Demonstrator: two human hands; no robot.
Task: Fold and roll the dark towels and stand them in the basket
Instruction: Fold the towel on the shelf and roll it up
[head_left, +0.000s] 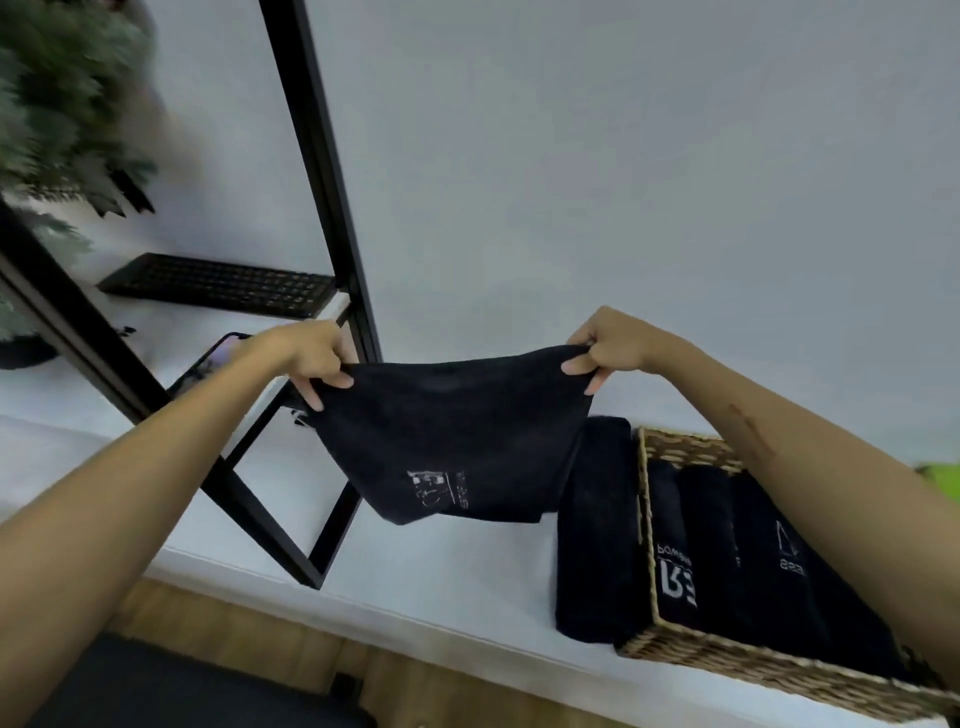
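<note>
- A dark towel (457, 441) was held up in the air above the white table (415, 571), stretched between both hands, left of the wicker basket (675, 644).
- The left hand (311, 358) was pinching the towel's upper left corner, fingers curled into the cloth; the right hand (608, 348) was pinching the upper right corner in the same way.
- The cloth sagged between the two grips and hung in soft folds; it was judged light, limp and non-slippery, with no stiffness of its own.
- The corners along the top edge were judged the best hold for spreading it flat; a mid-edge grip would likely let it bunch.
- A pale printed logo (436, 488) was noted near the lower hem; its lettering was too small and blurred to be read.
- Several rolled towels (727, 551) were standing in the basket; one bore large white letters reading roughly "RE" with a smaller word like "Power", seen inverted; another showed "ESS" under a triangular mark.
- One more dark roll (597, 530) was lying on the table, touching the basket's left wall.
</note>
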